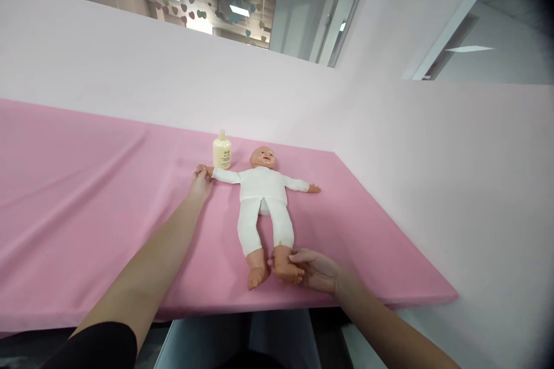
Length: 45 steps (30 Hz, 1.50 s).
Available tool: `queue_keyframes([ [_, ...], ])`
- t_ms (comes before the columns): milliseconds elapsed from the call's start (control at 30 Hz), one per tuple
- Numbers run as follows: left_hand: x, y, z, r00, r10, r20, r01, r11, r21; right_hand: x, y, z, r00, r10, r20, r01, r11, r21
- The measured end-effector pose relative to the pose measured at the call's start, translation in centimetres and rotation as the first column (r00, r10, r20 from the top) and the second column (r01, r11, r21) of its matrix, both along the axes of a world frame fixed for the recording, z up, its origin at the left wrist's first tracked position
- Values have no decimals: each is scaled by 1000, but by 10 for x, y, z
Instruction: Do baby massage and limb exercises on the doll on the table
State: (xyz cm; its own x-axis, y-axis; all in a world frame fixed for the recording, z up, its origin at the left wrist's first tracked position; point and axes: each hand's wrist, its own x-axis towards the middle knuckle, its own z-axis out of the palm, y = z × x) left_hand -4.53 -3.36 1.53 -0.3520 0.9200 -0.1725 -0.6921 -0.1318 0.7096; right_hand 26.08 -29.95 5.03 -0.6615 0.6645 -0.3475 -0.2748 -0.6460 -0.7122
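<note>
A baby doll [263, 185] in a white long-sleeved suit lies on its back on the pink table cover [104, 207], arms spread and head away from me. My left hand [202, 175] is closed round the doll's hand on the left side. Round the ankle of the doll's leg on the right, my right hand [315, 270] is closed, with the thumb on top and fingers passing underneath. The other foot rests on the cover, untouched. Just beyond the doll's outstretched left-side arm stands a pale yellow pump-style bottle [222, 151] with dark print.
A white wall [164, 75] rises behind the table, with a mirror or window [234, 0] above. Another white wall [433, 173] borders the table's right side. The table's front edge [242, 307] runs close before my legs.
</note>
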Motion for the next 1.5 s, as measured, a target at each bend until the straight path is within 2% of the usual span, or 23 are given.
queue_keyframes([
  [167,6,-1,-3,991,-37,-126,49,995,92,9,5,9,998,-3,-67,1,1000,-28],
  [300,19,-3,-7,960,-47,-277,98,980,175,13,21,28,999,-12,-51,8,997,-78],
  [400,33,-6,-8,932,-54,-358,143,963,228,11,36,42,998,25,-66,-32,995,-99],
  [500,46,-12,-7,870,5,-494,171,935,312,10,54,47,992,81,-102,-92,990,-109],
  [567,53,-19,-5,802,38,-597,223,907,357,10,69,46,985,105,-136,-122,985,-121],
  [633,58,-27,-4,693,48,-719,315,877,363,10,83,42,975,124,-187,-151,979,-139],
  [667,59,-30,-3,605,68,-793,370,858,356,11,91,39,968,128,-214,-161,976,-147],
  [733,60,-36,-1,381,150,-912,496,799,338,11,104,32,962,119,-247,-161,975,-155],
  [800,59,-39,1,189,251,-949,598,738,314,11,116,22,967,90,-240,-130,979,-159],
  [867,58,-39,3,46,328,-943,662,697,275,9,125,10,977,55,-206,-92,981,-170],
  [967,58,-37,5,-103,382,-918,711,674,200,5,132,-5,990,22,-141,-49,980,-194],
  [1067,58,-36,7,-170,390,-905,727,669,152,-1,132,-13,995,13,-101,-32,981,-189],
  [1167,58,-39,9,-139,371,-918,733,662,156,-5,127,-12,994,-1,-106,-11,993,-114],
  [1233,56,-41,10,-48,331,-942,707,677,202,-3,122,-12,991,24,-129,-28,999,-34],
  [1300,54,-40,8,95,260,-961,614,745,262,1,116,-13,979,132,-157,-129,991,31],
  [1367,49,-35,5,267,187,-945,470,831,297,7,111,-18,930,318,-185,-312,948,64],
  [1433,44,-27,1,456,148,-877,325,890,319,12,108,-26,836,505,-215,-500,862,81],
  [1500,37,-18,-3,627,142,-766,200,921,334,16,107,-33,733,634,-245,-633,769,96],
])
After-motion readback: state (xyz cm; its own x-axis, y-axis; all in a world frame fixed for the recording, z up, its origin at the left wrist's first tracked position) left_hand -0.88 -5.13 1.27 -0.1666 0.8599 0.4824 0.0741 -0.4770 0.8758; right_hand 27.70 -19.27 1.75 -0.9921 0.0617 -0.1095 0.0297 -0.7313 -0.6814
